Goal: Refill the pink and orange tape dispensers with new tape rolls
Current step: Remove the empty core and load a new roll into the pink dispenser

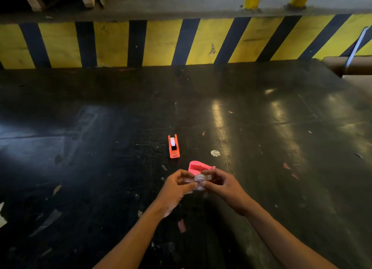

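Left arm: bare, comes up from the bottom middle, bent a little at the wrist
Left hand (177, 185): fingers curled in, thumb and fingertips pinched
Right arm: bare, comes in from the bottom right
Right hand (221, 183): fingers curled, thumb tip close to the left thumb
Both hands: close together, fingertips almost meeting

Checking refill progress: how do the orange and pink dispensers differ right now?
The orange dispenser has white tape showing in its slot; the pink dispenser shows no roll in it. The orange one stands alone farther out, nothing touching it; the pink one sits just beyond both hands, partly hidden by them. The left hand and right hand hold a clear tape roll together in front of the pink one. Both dispensers rest on the dark table.
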Motion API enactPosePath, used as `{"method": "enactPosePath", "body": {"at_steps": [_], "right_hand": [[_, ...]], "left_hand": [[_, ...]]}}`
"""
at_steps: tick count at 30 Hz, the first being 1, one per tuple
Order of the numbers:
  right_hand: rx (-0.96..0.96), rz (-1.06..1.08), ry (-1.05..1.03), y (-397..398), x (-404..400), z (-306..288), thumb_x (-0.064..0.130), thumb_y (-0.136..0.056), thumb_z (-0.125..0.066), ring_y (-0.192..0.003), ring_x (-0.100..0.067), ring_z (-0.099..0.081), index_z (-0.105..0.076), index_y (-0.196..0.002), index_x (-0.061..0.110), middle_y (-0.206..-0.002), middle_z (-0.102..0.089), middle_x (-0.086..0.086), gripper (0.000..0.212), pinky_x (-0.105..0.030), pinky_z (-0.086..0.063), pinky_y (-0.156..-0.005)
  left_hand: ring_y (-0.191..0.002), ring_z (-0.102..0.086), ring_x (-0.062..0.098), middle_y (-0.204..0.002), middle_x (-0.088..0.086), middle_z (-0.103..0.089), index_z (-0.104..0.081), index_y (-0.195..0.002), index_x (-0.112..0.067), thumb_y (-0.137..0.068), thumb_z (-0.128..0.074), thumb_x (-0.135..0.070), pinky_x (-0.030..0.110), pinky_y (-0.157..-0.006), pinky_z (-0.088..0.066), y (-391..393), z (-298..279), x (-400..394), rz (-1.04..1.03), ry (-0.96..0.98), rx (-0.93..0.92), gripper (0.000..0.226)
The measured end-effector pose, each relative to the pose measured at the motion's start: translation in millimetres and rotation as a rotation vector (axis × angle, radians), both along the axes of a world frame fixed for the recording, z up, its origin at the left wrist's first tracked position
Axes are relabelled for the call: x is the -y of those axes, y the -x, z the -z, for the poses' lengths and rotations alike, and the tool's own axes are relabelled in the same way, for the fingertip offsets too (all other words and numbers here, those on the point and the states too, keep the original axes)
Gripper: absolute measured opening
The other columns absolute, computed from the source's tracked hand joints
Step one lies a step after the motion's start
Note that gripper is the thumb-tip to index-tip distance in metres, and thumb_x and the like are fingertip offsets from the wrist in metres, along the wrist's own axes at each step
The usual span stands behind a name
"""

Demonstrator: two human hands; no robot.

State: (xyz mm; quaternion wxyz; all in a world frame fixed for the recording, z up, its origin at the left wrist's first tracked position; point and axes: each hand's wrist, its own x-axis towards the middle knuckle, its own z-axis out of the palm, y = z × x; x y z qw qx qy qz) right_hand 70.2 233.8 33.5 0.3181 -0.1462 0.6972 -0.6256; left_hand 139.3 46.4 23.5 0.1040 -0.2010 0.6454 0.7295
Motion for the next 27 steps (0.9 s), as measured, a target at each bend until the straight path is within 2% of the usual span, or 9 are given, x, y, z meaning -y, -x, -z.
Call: {"method": "enactPosePath", "body": {"at_steps": [4,9,11,14,17,19,22,25,27], "right_hand": [[-0.196,-0.018,-0.069,10,4,2,0.027,-0.085,-0.075,-0.098,-0.016,-0.067,-0.067,-0.107,0.026,-0.110,-0.069,0.003,0.024,-0.033,-0.058,-0.082],[-0.304,0.002,-0.126,27,9,8,0.018,-0.082,-0.077,-0.087,-0.017,-0.067,-0.067,-0.098,0.017,-0.096,-0.072,-0.001,0.019,-0.032,-0.056,-0.076],[-0.336,-0.011,-0.158,37,11,9,0.015,-0.081,-0.078,-0.084,-0.017,-0.067,-0.067,-0.095,0.014,-0.092,-0.072,0.000,0.018,-0.031,-0.055,-0.073],[-0.432,0.036,-0.215,49,17,12,0.010,-0.080,-0.076,-0.078,-0.014,-0.065,-0.065,-0.090,0.011,-0.084,-0.069,0.001,0.015,-0.027,-0.053,-0.070],[-0.552,0.073,-0.308,59,23,19,0.010,-0.081,-0.073,-0.074,-0.004,-0.061,-0.063,-0.087,0.018,-0.079,-0.064,0.014,0.014,-0.018,-0.049,-0.067],[-0.644,-0.003,-0.358,63,27,25,0.010,-0.082,-0.071,-0.076,0.000,-0.058,-0.063,-0.087,0.021,-0.079,-0.060,0.022,0.015,-0.018,-0.045,-0.068],[-0.740,-0.086,-0.381,66,30,35,0.005,-0.082,-0.068,-0.076,0.002,-0.052,-0.062,-0.088,0.020,-0.080,-0.056,0.021,0.016,-0.017,-0.039,-0.068],[-0.742,-0.071,-0.422,69,30,42,0.007,-0.082,-0.068,-0.077,-0.008,-0.052,-0.060,-0.090,0.016,-0.085,-0.059,0.011,0.014,-0.020,-0.039,-0.068],[-0.722,-0.047,-0.421,70,29,45,0.008,-0.082,-0.070,-0.078,-0.006,-0.053,-0.059,-0.089,0.018,-0.086,-0.059,0.010,0.017,-0.017,-0.039,-0.068]], "left_hand": [[-0.102,-0.073,0.017,-0.111,0.006,-0.075,-0.064,-0.113,-0.012,-0.084,-0.078,-0.009,0.028,-0.083,-0.057,12,1,5,0.008,0.020,0.002,0.033],[-0.106,-0.073,0.025,-0.114,0.014,-0.073,-0.063,-0.116,-0.007,-0.085,-0.077,-0.007,0.029,-0.086,-0.060,28,4,14,0.060,0.047,-0.001,0.034],[-0.105,-0.073,0.022,-0.113,0.011,-0.074,-0.063,-0.116,-0.009,-0.085,-0.078,-0.010,0.031,-0.089,-0.059,35,6,17,0.088,0.078,-0.004,0.035],[-0.103,-0.070,0.012,-0.111,-0.001,-0.072,-0.064,-0.116,-0.018,-0.084,-0.080,-0.015,0.029,-0.091,-0.057,49,11,18,0.126,0.280,-0.062,0.036],[-0.120,-0.058,0.010,-0.128,-0.004,-0.062,-0.059,-0.127,-0.022,-0.084,-0.080,-0.018,0.025,-0.100,-0.046,61,19,20,0.194,0.653,-0.153,0.048],[-0.131,-0.050,0.012,-0.141,-0.001,-0.055,-0.053,-0.138,-0.022,-0.085,-0.079,-0.021,0.022,-0.104,-0.035,68,24,22,0.291,0.790,-0.183,0.059],[-0.132,-0.052,0.016,-0.144,0.000,-0.055,-0.052,-0.142,-0.020,-0.087,-0.077,-0.024,0.026,-0.105,-0.039,75,27,24,0.409,0.817,-0.141,0.061],[-0.125,-0.059,0.019,-0.137,0.001,-0.062,-0.060,-0.135,-0.021,-0.085,-0.078,-0.026,0.039,-0.104,-0.050,79,30,23,0.407,0.823,-0.086,0.053],[-0.121,-0.062,0.019,-0.132,0.000,-0.066,-0.064,-0.130,-0.022,-0.085,-0.079,-0.028,0.043,-0.102,-0.052,81,33,23,0.383,0.823,-0.071,0.048]]}}
